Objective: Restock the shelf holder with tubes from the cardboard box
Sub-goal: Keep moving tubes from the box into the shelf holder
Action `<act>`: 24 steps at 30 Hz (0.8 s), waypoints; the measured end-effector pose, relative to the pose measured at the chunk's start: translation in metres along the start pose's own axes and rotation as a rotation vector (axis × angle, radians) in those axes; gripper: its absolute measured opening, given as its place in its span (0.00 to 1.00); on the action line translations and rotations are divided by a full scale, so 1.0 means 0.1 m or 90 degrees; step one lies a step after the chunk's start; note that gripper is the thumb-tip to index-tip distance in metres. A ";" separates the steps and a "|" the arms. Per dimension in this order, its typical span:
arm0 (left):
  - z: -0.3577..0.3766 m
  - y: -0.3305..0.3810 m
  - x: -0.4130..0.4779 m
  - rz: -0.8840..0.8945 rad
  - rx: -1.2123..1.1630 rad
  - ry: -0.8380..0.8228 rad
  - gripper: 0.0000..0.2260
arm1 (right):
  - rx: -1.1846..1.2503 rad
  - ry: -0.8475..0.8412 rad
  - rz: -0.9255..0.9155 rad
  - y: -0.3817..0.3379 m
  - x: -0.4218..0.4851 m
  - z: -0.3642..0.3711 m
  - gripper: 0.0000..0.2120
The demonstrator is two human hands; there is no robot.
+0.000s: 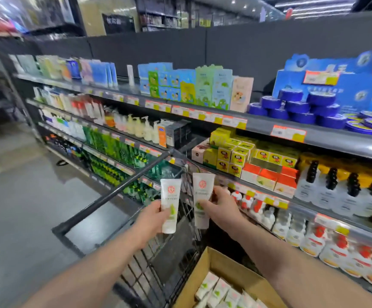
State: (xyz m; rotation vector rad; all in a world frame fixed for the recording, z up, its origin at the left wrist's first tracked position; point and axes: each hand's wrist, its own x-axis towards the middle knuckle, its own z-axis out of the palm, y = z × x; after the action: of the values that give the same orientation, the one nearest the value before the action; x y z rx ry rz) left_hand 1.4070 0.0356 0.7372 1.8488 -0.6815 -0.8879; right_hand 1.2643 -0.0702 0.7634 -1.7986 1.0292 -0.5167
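My left hand (152, 216) grips a white tube (169, 203) with a red round logo and a green fruit print, held upright with the cap down. Beside it, my right hand (221, 211) holds a second matching tube (202, 196) the same way. Both tubes hover above a black wire cart, in front of the shelves. Below my arms, at the bottom of the view, an open cardboard box (205, 274) holds several more white tubes (216, 292). I cannot tell which part of the shelving is the shelf holder.
The black wire cart (149, 276) carries the box; its bar (118, 190) runs diagonally to the left. Stocked shelves (258, 125) fill the right side: blue tins, yellow and orange boxes, pump bottles, green bottles. Grey aisle floor (24, 207) lies to the left.
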 end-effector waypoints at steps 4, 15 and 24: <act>-0.70 0.06 -0.22 0.063 0.017 0.047 0.10 | -0.007 -0.004 -0.053 -0.56 -0.13 0.47 0.15; -3.24 -0.51 -1.23 0.132 0.007 0.231 0.03 | -0.012 -0.075 -0.165 -2.16 -0.83 2.57 0.11; -4.45 -0.81 -1.38 0.158 -0.067 0.274 0.03 | -0.019 -0.147 -0.217 -2.93 -1.05 3.66 0.17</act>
State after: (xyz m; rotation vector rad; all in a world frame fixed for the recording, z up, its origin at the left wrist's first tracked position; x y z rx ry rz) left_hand 1.6928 0.3999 0.8334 1.7377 -0.5630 -0.3411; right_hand 1.5926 0.2639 0.8710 -2.0187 0.5777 -0.4863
